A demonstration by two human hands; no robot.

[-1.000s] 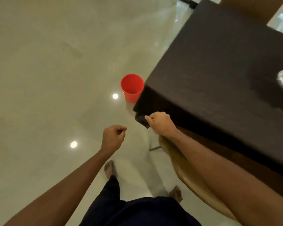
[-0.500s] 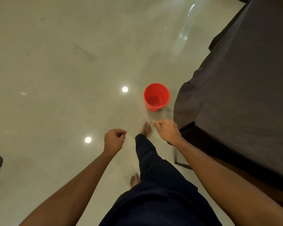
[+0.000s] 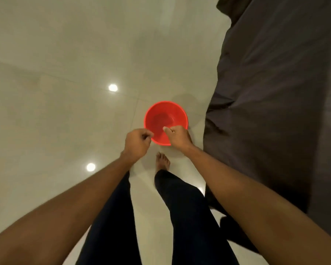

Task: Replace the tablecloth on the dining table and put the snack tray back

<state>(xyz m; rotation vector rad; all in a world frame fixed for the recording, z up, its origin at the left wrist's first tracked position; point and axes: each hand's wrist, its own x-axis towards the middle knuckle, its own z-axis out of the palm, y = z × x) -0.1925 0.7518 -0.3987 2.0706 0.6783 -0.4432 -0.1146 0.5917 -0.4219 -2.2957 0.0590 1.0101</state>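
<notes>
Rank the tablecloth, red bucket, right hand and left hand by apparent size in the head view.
1. tablecloth
2. red bucket
3. right hand and left hand: alike, so unranked; both seem nearer the camera than the bucket.

Right hand (image 3: 178, 138): left the corner of the tablecloth (image 3: 275, 92) it had gripped just right of the red bucket (image 3: 165, 119); came to overlap the bucket's near rim, fingers curled, nothing seen in them.
Left hand (image 3: 137, 143): went from well short of the bucket to its near-left rim, fist unchanged.
Person: walked up to the bucket; one bare foot (image 3: 162, 161) landed just short of it.
Tablecloth: corner released, cloth hanging loose right of the bucket.
</notes>
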